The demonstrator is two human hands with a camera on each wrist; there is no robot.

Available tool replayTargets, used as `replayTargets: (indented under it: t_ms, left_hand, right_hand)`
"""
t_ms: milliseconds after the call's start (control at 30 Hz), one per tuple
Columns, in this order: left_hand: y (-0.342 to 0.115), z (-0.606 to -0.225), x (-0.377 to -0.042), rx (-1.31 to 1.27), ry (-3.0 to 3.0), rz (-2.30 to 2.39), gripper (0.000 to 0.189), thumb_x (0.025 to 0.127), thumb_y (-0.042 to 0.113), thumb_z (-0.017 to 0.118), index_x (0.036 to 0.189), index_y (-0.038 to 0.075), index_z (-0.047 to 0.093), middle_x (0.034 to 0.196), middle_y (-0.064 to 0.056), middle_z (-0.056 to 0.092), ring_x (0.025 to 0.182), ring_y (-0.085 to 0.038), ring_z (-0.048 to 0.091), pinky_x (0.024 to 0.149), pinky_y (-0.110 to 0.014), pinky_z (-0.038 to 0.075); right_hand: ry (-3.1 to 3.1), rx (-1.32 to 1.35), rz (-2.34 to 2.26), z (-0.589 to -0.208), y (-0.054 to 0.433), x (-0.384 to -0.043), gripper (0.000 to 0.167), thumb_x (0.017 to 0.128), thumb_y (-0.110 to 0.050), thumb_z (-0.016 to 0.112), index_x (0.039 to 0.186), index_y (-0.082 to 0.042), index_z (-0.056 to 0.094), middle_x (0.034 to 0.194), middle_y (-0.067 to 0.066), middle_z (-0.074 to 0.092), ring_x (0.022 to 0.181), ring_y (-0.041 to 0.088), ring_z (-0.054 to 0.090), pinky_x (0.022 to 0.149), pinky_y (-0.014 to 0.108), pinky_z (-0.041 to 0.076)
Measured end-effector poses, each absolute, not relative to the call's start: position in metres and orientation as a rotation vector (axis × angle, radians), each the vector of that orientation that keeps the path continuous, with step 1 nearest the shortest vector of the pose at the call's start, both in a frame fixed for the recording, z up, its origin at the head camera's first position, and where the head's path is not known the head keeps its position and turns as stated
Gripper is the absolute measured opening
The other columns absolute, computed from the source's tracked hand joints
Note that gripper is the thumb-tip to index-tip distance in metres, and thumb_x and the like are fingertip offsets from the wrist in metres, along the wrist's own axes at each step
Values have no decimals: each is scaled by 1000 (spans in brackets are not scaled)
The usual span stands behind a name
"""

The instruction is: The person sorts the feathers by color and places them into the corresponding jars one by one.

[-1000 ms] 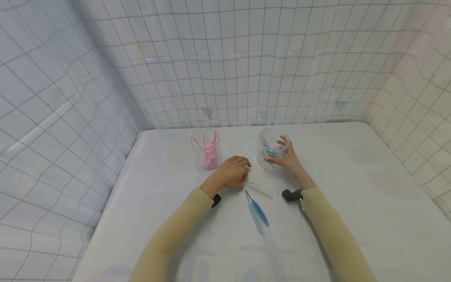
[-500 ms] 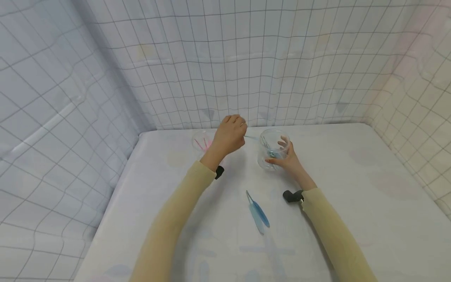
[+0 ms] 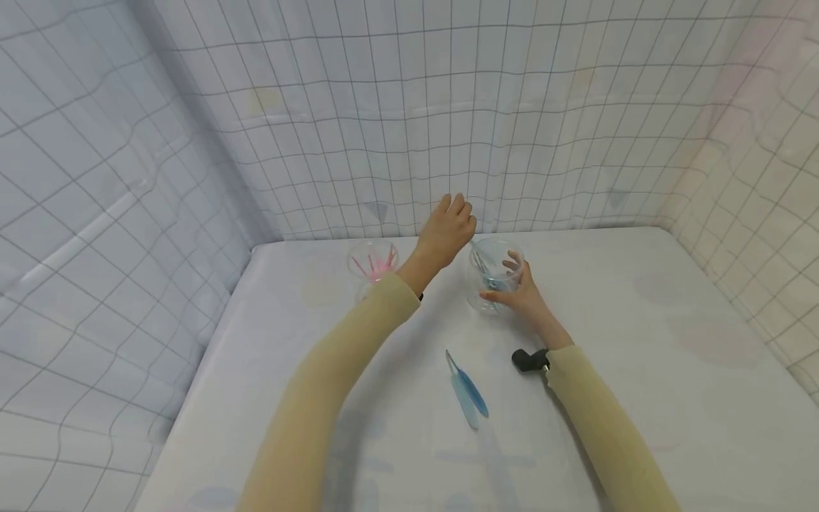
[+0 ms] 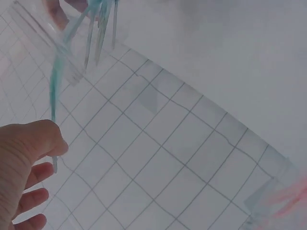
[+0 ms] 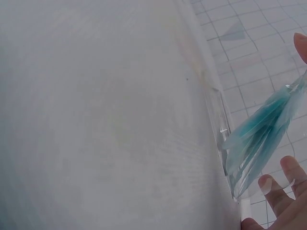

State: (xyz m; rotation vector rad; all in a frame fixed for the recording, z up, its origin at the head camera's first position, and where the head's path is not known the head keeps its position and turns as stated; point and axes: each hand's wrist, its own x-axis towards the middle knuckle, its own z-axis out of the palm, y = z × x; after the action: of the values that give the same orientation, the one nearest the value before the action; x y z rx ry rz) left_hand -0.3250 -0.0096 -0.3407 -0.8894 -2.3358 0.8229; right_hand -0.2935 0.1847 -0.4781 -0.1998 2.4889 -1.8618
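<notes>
My left hand [image 3: 448, 229] is above the back of the table, beside the mouth of a clear jar [image 3: 478, 295]. In the left wrist view its thumb and finger pinch the quill of a blue-green feather [image 4: 56, 86], whose vane points into the jar's opening. My right hand [image 3: 525, 293] grips the jar from the right, thumb in front and fingers round the far side. Several teal feathers [image 5: 264, 127] stand inside, quills up, as the right wrist view shows. On the table in front lie a dark blue feather [image 3: 473, 392] and a light blue feather [image 3: 464, 404].
To the left stands a second clear jar [image 3: 355, 254] holding several pink feathers [image 3: 377, 267], partly hidden by my left sleeve [image 3: 339, 355]. A white cloth with grid lines [image 3: 409, 135] hangs behind the table. Black camera mounts, one at the right wrist [image 3: 528, 360], stick out below the cuffs.
My left hand has lifted the feather from the table, risen to the back, then moved right to the jar's mouth. My right hand keeps its grip on the jar; the two loose feathers lie still.
</notes>
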Motion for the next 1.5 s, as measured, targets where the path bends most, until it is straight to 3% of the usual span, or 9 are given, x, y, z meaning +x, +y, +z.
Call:
replayTargets:
  t_ms: [300,633,767,1067,1500]
  left_hand:
    - [-20,-362,-314,-995,-2291,441,22,91,17,64,113,12,62,129,-7,53,128,-26,41,108,-39,27]
    - [-62,-393,-289,-1143,-2472,-501,15,86,24,72,94,14,66,125,-6,57,117,-24,50,99,-37,37]
    - [-76,-415,-278,-1261,-2637,-705,11,86,26,72,91,16,70,124,-6,58,116,-22,49,100,-35,35]
    - [-81,-454,-264,-1490,-2835,-808,12,83,24,75,93,18,75,128,-10,55,120,-25,45,102,-40,30]
    - [-70,-468,-260,-1574,-2908,-574,10,81,33,76,85,25,72,137,-9,47,131,-29,34,105,-45,27]
  right_hand:
    - [2490,-220,-1854,-485,188,-296,107,71,-35,85,148,-26,11,152,9,23,139,33,17,108,55,16]
    - [2560,-227,-1825,-484,188,-299,105,72,-35,84,149,-24,13,151,10,26,138,33,20,107,53,19]
    - [2572,-238,-1828,-483,188,-298,105,72,-35,84,149,-23,13,151,10,27,138,33,20,107,53,19]
    - [2555,-257,-1817,-484,189,-297,105,73,-34,84,149,-23,12,151,10,25,139,33,17,107,55,17]
    - [2558,-241,-1815,-482,189,-295,104,73,-33,83,149,-23,13,151,11,25,139,34,17,108,55,16]
